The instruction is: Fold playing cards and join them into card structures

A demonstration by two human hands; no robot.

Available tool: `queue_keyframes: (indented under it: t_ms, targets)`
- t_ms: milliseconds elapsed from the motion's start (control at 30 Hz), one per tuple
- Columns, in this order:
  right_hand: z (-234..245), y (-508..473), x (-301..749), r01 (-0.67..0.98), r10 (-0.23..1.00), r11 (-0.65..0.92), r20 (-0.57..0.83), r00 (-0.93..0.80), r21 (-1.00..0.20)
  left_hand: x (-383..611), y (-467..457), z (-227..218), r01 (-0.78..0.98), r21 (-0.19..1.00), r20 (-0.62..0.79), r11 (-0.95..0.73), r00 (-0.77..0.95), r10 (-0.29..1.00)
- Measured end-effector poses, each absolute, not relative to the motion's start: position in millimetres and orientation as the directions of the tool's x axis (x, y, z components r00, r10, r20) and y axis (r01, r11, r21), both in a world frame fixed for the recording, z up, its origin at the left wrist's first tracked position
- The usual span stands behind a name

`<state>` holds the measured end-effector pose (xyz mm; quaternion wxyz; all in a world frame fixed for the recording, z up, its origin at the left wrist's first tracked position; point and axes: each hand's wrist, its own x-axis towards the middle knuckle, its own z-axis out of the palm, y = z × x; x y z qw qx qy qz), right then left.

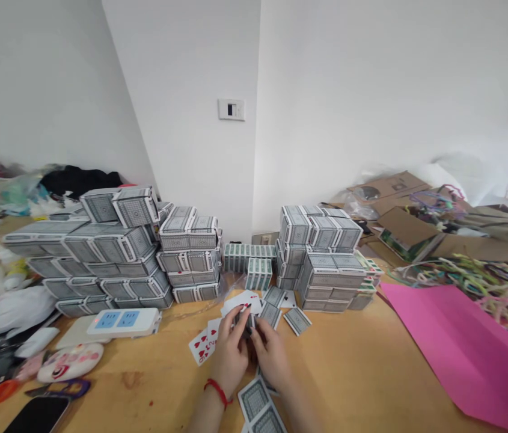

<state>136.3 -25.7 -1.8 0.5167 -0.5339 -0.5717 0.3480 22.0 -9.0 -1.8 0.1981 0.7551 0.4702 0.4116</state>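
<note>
Reaching over rectangular, grey-backed playing cards (256, 400), cut off by the lower edge, I close the grip of my left hand (233, 344) and right hand (274, 350) on a small, grey-patterned card piece (250, 323) above the pale wooden surface (344, 373). I judge this step to be shaping or squaring it; the next move calls for light, even fingertip pressure that keeps its edges aligned. My fingers hide most of it, so I cannot tell whether it is one card or several. Beside my left hand, white cards with red hearts (199, 347) overlap, partly covered. Farther off, grey-patterned card blocks (332, 264) stand stacked on both sides, with green-patterned card blocks (259, 273) between, their undersides out of sight
</note>
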Motion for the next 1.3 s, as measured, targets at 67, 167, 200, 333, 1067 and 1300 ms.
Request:
queue_keyframes:
  t_ms: [67, 167, 200, 333, 1067, 1300]
  targets:
    - [-2, -24, 137, 0.237, 0.97, 0.162, 0.198, 0.139, -0.958, 24, -12, 2, 0.503, 0.712, 0.419, -0.49, 0.256, 0.871]
    - [-3, -22, 138, 0.115, 0.973, 0.143, 0.161, 0.163, -0.983, 26, -16, 8, 0.393, 0.785, 0.425, -0.48, 0.223, 0.877]
    - [-3, -22, 137, 0.057, 0.977, 0.138, 0.145, 0.157, -0.989, 26, -17, 9, 0.359, 0.814, 0.423, -0.457, 0.173, 0.89]
    - [-2, -27, 129, -0.101, 0.998, 0.049, 0.045, 0.048, -0.994, 27, -13, 7, 0.323, 0.91, 0.284, -0.26, -0.027, 0.958]
    - [0, -27, 122, 0.044, 0.966, 0.09, 0.098, 0.24, -0.995, 39, -17, 9, 0.204, 0.968, 0.16, -0.147, -0.046, 0.986]
    - [0, -25, 118, -0.061, 0.961, 0.096, 0.077, 0.265, -0.994, 40, -14, 6, 0.217, 0.971, 0.126, -0.098, -0.118, 0.985]
